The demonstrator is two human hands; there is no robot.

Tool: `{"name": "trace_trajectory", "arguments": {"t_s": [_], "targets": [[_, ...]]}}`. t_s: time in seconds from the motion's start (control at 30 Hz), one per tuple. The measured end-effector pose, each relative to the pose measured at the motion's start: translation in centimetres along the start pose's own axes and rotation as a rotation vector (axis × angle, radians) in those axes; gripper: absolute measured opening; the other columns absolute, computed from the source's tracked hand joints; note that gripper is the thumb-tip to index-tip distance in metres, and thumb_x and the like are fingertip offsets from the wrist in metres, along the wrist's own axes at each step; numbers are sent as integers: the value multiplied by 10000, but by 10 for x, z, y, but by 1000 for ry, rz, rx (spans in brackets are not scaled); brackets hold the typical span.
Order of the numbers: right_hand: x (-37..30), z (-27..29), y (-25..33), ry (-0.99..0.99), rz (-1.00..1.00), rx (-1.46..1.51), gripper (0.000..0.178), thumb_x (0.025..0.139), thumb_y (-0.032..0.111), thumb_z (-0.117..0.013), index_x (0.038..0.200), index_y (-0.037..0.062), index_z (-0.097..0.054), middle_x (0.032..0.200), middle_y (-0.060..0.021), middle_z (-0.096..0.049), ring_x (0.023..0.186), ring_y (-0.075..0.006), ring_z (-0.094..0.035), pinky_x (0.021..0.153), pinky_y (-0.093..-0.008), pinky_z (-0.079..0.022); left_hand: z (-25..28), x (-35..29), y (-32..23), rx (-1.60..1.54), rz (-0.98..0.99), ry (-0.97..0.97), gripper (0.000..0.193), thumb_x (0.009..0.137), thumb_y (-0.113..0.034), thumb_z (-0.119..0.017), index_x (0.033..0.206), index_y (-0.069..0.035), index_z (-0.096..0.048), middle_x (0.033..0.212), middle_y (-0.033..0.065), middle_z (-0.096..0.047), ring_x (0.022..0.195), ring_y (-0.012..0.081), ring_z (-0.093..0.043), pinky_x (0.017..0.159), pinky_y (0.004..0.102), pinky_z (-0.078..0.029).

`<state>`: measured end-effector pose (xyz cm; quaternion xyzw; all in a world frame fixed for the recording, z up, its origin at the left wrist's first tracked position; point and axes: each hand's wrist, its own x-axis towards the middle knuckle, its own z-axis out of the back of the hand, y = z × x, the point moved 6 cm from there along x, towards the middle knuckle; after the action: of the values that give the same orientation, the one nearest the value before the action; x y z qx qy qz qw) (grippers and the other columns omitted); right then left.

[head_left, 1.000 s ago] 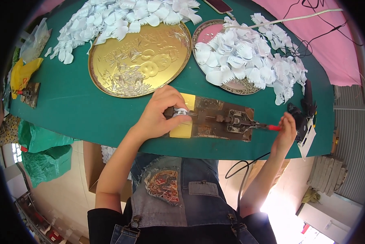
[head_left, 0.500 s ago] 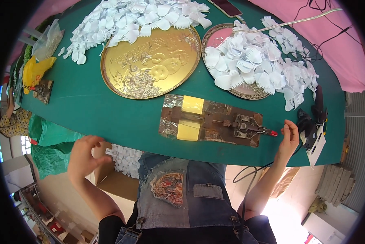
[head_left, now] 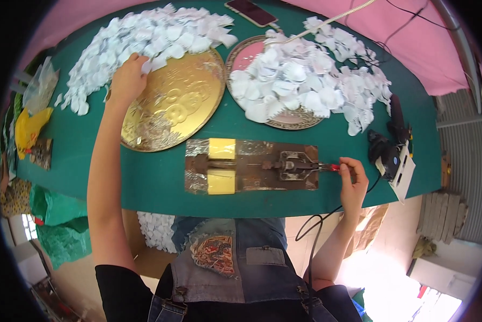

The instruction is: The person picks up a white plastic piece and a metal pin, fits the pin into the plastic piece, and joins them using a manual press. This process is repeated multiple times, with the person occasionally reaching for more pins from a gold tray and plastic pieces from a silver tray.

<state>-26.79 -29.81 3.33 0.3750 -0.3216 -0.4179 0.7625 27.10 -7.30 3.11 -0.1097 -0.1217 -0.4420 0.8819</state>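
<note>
My left hand (head_left: 127, 80) reaches to the near edge of a heap of white toothed plastic pieces (head_left: 160, 29), over the rim of a round gold tray (head_left: 198, 80). Its thumb and fingers close on one white toothed piece (head_left: 146, 66). Slim metal pins (head_left: 147, 131) lie scattered in the tray. My right hand (head_left: 353, 180) pinches the red-tipped handle (head_left: 333, 167) of a metal toggle clamp (head_left: 294, 166). The clamp is fixed to a brown taped board (head_left: 252, 180), which carries two yellow pads (head_left: 221, 182) on its left part.
A second round tray (head_left: 300, 124) bears another white heap (head_left: 292, 80), which spills rightward. A phone (head_left: 252, 12) lies at the back. At the right sits a black tool with a cable (head_left: 383, 150). Yellow plastic (head_left: 30, 129) is far left; a box of white pieces (head_left: 158, 231) stands below the table.
My left hand has moved from the table's front edge up to the white heap and taken hold of a piece. My right hand has closed on the clamp handle. The view has shifted.
</note>
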Motion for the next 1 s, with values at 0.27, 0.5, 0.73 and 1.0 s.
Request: {"name": "trace_trajectory", "arguments": {"t_s": [0.27,0.5,0.73,1.0], "targets": [[22,22,-16,-51,6,-87,128,938,53,-641,1045,16,-702,891,-34,-653,737,-90,-559,690,-231,-461,36,-27,-32,-824,78,102,209,854,-6,-667,1060,-37,-648,891,36,-690,753,120,-633,703,281,-498],[93,14,-33,-62,0,-579,372,866,277,-733,1180,86,-675,860,-66,-698,725,-229,-646,685,-376,-511,71,-143,-167,-1179,-125,299,227,786,-11,-763,1004,-74,-743,947,63,-678,891,188,-617,792,295,-474],[108,7,-29,49,25,-811,333,862,329,-734,1099,96,-716,800,-83,-689,748,-293,-668,702,-418,-518,59,-169,-186,-770,-181,-39,180,722,-44,-808,874,-108,-736,937,33,-641,996,264,-566,896,382,-414],[106,13,-32,-61,97,-806,267,922,262,-677,1099,67,-722,790,-93,-728,642,-238,-689,627,-353,-535,35,-167,-178,-1059,-188,-39,188,702,12,-801,852,-82,-739,1001,53,-643,986,270,-564,887,379,-454]]}}
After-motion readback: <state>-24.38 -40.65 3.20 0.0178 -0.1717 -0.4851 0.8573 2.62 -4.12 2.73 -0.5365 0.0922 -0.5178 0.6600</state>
